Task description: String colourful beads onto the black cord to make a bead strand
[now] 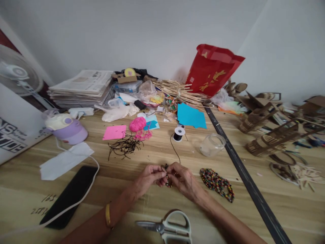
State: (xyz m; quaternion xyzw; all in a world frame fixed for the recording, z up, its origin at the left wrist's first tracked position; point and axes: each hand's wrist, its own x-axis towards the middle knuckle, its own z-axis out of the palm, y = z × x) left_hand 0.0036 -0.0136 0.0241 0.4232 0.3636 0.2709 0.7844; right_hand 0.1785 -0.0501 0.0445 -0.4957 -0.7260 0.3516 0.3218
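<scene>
My left hand [153, 175] and my right hand [181, 178] meet over the middle of the table, both with fingers pinched together. Between them is a small beaded strand [167, 183], mostly covered by my fingers. Black cord runs from a white spool [179, 134] down toward my right hand. A coiled heap of multicoloured bead strings [217, 184] lies to the right of that hand. Below both hands rest scissors [167, 226] with pale handles, blades pointing left. Cut pieces of black cord [125, 145] are scattered beyond my left hand.
An open glass jar [212, 145] stands right of the spool. Pink yarn [137, 124] and blue paper [191, 116] lie farther back. At left are a phone [71, 196] with a white cable across it and a purple device [69, 130]. Bamboo baskets [264, 142] sit beyond a dark strip [236, 159].
</scene>
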